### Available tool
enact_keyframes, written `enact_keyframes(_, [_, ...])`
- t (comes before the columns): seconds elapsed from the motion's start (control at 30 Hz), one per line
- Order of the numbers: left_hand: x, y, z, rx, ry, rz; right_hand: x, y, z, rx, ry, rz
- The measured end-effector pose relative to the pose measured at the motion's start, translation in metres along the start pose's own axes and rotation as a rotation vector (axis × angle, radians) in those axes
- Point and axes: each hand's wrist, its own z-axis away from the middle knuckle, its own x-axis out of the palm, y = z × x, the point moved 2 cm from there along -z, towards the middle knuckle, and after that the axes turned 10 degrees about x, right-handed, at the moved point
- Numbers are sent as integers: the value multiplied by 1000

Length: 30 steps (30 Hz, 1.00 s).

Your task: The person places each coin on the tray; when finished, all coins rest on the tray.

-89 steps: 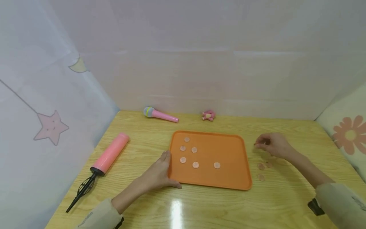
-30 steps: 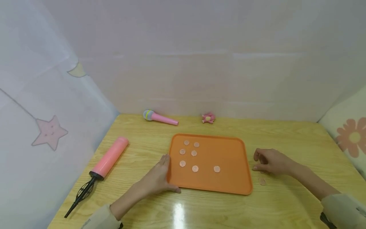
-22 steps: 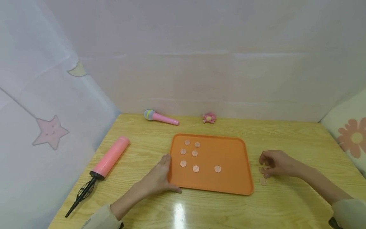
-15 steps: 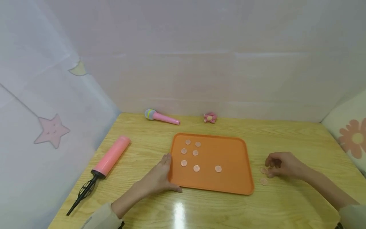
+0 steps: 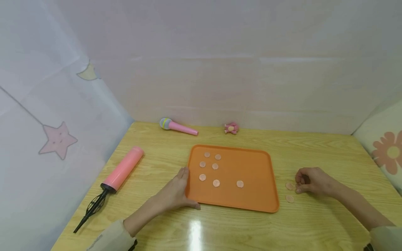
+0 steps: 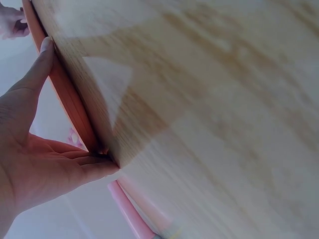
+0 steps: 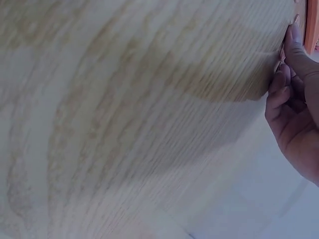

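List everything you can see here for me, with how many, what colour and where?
tray: one, orange, middle of the table.
coins on the tray: seven, pinkish copper, mostly in its left half.
coins on the table: two in view, same colour, right of the tray by the right hand.
pump: one, pink with a black handle, left side.
toy microphone: one, pink with a grey head, far edge.
small toy: one, pink, far edge.
table: one, light wood.
left hand: rests against the tray's left edge.
right hand: fingers curled, at the loose coins; whether it pinches one is unclear.

Pale fabric walls (image 5: 220, 69) with star (image 5: 58, 139) and flower (image 5: 389, 153) prints around a glossy wooden table (image 5: 314, 150).
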Motion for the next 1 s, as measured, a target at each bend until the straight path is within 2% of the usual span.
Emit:
enact_keyframes(0.1, [-1,1,-1,2,-2,-4,4,2,3,-17,64,18])
enact_keyframes(0.27, [-4,2,-2,1,-7,-21,14,4,13,-83,286,36])
enact_keyframes(0.37, [-5,2,-3,2,-9,-34,14,4,13,-69,309,52])
enact_keyframes(0.5, [-5,3,-2,-17,-20,-17,5,-9,-6,-48,264,72])
enact_keyframes(0.63, [-7,2,-1,-30,-21,-2,5,-49,-50,-24,229,-18])
enact_keyframes(0.7, [-7,1,-2,-29,-8,-9,12,-75,-78,-25,165,-67])
enact_keyframes(0.83, [-6,0,-2,-37,-13,1,31,-125,-126,-103,-8,-103])
enact_keyframes(0.9, [-4,-1,-2,-42,-24,11,40,-144,-142,-91,-80,-131])
enact_keyframes(1.0, [-3,-1,-3,-39,-32,12,48,-161,-159,-43,-122,-162])
